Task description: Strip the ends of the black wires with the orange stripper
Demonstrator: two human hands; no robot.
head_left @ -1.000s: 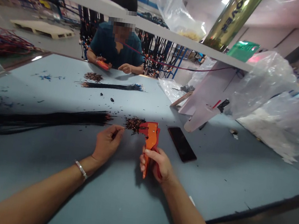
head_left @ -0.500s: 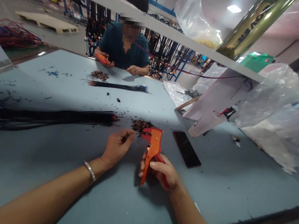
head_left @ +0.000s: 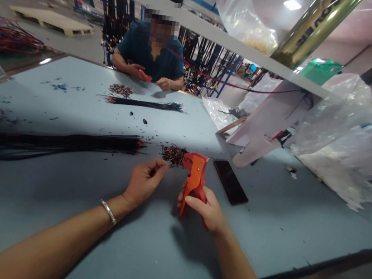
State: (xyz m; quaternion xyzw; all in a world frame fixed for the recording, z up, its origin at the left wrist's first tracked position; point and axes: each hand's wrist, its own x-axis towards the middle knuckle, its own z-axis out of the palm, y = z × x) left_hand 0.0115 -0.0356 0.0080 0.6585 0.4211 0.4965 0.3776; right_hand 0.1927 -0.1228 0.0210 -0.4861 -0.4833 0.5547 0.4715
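Note:
My right hand [head_left: 206, 208] is wrapped round the handles of an orange wire stripper [head_left: 195, 175], whose jaws point up and away from me. My left hand [head_left: 144, 180] is pinched shut just left of the jaws, on something too thin to make out. A small pile of stripped wire bits [head_left: 173, 154] lies on the blue-grey table [head_left: 62, 196] right beyond both hands. A long bundle of black wires [head_left: 52, 140] stretches to the left of the pile.
A black phone [head_left: 230, 181] lies just right of the stripper. Across the table a person [head_left: 151, 52] works with an orange tool beside another wire bundle [head_left: 144, 103]. Plastic bags [head_left: 341, 132] and a white card [head_left: 267, 122] crowd the right side under a shelf.
The stripper handles have closed further in my right hand and the tool has tipped slightly. My left hand stays pinched by the jaws. The view has shifted a little.

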